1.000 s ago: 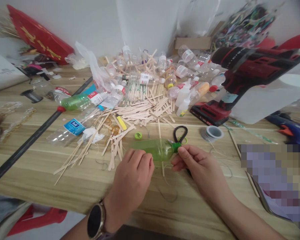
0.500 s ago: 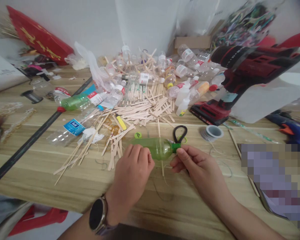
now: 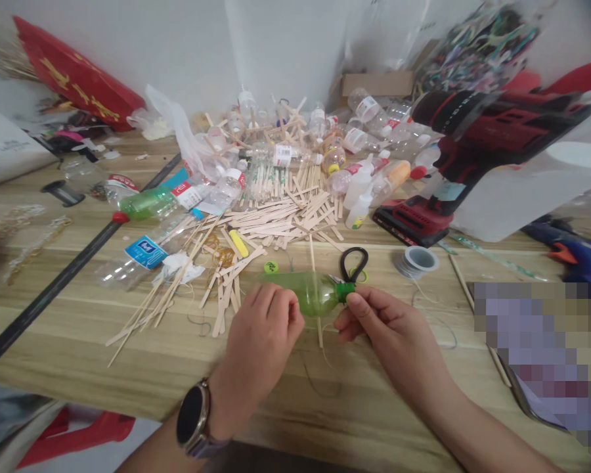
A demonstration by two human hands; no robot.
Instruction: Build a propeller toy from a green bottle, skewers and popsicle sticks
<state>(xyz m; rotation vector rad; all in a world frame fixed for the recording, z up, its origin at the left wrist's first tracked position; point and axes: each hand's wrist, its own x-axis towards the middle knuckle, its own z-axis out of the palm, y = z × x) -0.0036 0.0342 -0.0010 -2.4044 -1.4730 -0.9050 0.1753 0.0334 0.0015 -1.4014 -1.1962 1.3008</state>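
Observation:
A green plastic bottle (image 3: 320, 292) lies on its side between my hands, its green cap (image 3: 345, 291) pointing right. My left hand (image 3: 268, 322), wearing a watch on the wrist, is closed over the bottle's left part, hiding that end. With thumb and fingers my right hand (image 3: 379, 315) pinches the bottle at its cap. A thin wooden stick (image 3: 312, 253) crosses the bottle and sticks out above and below it; whether it pierces the plastic I cannot tell. Just behind the cap lie black-handled scissors (image 3: 354, 264), their blades mostly hidden.
Many flat wooden sticks (image 3: 276, 223) are piled beyond my hands, with plastic bottles (image 3: 283, 154) behind. A red cordless drill (image 3: 448, 157) stands at right, near a spool (image 3: 416, 261). A dark rod (image 3: 54, 282) crosses the left side. A yellow marker (image 3: 238, 243) lies among the sticks.
Another person's hand at the left edge has moved out of view. My hands and the green bottle hold almost the same position.

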